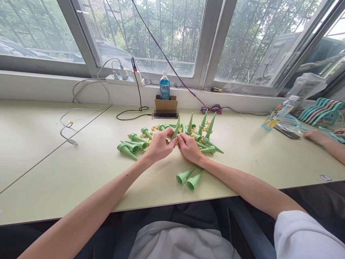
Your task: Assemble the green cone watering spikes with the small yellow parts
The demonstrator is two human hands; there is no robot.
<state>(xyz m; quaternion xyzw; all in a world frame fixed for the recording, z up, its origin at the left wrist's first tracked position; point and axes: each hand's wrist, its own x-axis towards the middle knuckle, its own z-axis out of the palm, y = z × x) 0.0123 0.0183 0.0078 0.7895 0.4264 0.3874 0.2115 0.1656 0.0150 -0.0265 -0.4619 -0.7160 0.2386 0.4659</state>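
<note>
My left hand [159, 144] is closed on a green plastic watering spike [176, 130], its pointed end tilted upward. Right beside it, my right hand [189, 148] pinches at the spike's lower part; the fingers hide whatever small piece is in them. Around both hands lies a pile of similar spikes, some on their sides at the left [138, 144], with several upright spikes [189, 124] behind my right hand. Small yellow valve-like pieces [155, 128] show among them. Two more spikes [185, 175] lie under my right forearm, threaded openings facing me.
At the back, a blue bottle [165, 86] stands by a cardboard box [166, 105]. A white cable [67, 131] lies left, a power strip [121, 80] on the sill. On the right are a drink bottle [279, 114], a phone [288, 132], hangers [320, 111] and another person's hand [314, 136].
</note>
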